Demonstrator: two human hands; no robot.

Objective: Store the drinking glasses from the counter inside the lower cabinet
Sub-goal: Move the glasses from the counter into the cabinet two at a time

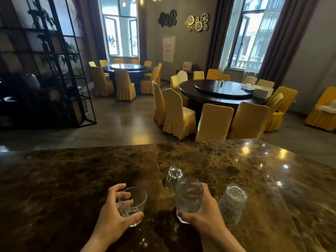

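Four clear drinking glasses sit at the near edge of a polished brown marble worktop [72,179], mottled dark and gold with bright ceiling reflections. The left hand [116,213] is curled around a short, wide tumbler [133,204] that stands mouth up, thumb on the near wall and fingers on its far side. The right hand [203,215] is closed around a taller textured glass [189,197], which looks upside down (thick base on top) and tilted toward the camera; whether it touches the stone I cannot tell. Just behind it stands a small upturned glass [173,178], and to the right, apart from the hand, another textured glass [232,204] rests inverted. Beyond the worktop, round dark tables [218,91] are ringed by chairs in yellow pleated covers [174,113].
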